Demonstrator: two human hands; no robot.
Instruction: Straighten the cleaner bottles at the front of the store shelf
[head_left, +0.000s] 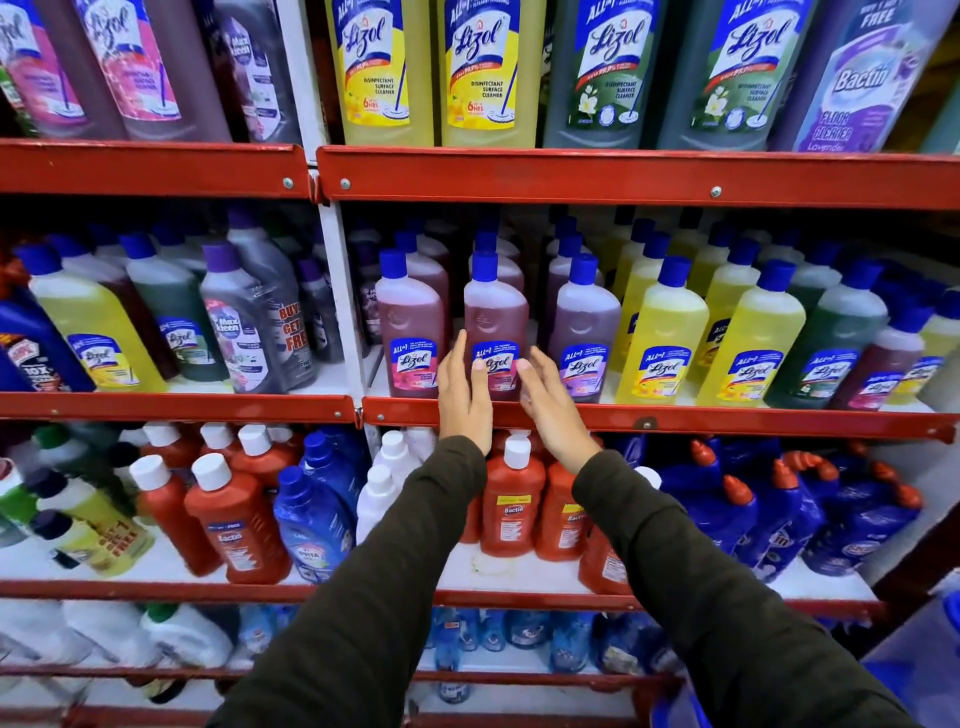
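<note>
A pink cleaner bottle (496, 322) with a blue cap stands upright at the front of the middle shelf (675, 418), label facing me. My left hand (464, 395) lies flat against its left side and my right hand (553, 405) against its right side, fingers straight. Another pink bottle (410, 325) stands just left of it and a purple one (584, 332) just right. Yellow bottles (670, 338) and a green bottle (826, 348) continue the front row to the right.
A white upright post (343, 306) divides the shelf bays. The shelf above holds large yellow and green bottles (488, 73). Below stand red bottles (511, 499) with white caps and blue bottles (779, 514). The left bay holds leaning mixed bottles (239, 327).
</note>
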